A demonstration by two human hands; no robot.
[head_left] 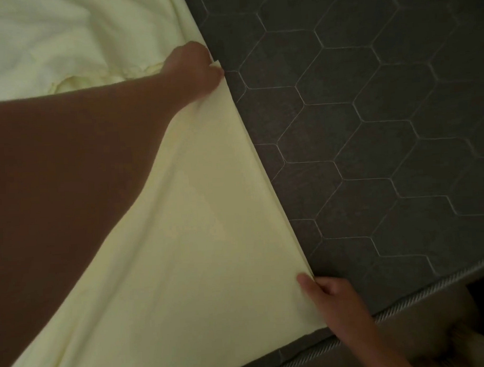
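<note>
Closest to the lens, the left forearm crosses the pale yellow sheet. That sheet spreads from the left grip down to the right grip and bunches in wrinkles beyond the left one. To the right of both grips lies the bare grey mattress, quilted in hexagons.

The left grip is curled round the sheet's edge. The right grip pinches the same edge, thumb on top, just beside the mattress's corded piping. Between the two grips the edge runs straight and taut.

To do this well, I judge both grips should draw evenly toward the uncovered side. Holding the edge straight and low should let the wrinkles past the left grip pull flat rather than skew.
</note>
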